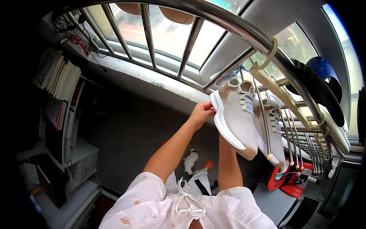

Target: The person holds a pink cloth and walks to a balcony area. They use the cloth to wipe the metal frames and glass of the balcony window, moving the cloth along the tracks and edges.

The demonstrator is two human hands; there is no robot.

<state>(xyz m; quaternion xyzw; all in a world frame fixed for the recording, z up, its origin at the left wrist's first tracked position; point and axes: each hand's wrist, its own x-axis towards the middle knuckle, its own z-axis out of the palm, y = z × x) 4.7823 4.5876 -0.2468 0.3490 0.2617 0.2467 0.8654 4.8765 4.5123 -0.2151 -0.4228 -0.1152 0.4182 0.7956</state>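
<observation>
A pale grey knit sneaker (238, 121) with a thick white sole and brown heel and toe patches is before me, toe pointing down. My left hand (201, 114) pinches the edge of its sole near the heel between thumb and fingers. My right forearm (229, 164) reaches up behind this shoe, which hides the right hand. Just to the right is the matching sneaker (276, 143), partly covered by the first shoe and a thin metal rod (263, 123). Blue hangers (228, 75) show behind the heel of the nearer shoe.
A curved steel railing (228, 21) runs along the window, with a cream hanger (281, 91) on it. Dark slippers (320, 88) are at right. Books (61, 75) stand at left. A small white-and-black furry figure (191, 161) lies near my feet. A red-and-grey chair (276, 197) stands lower right.
</observation>
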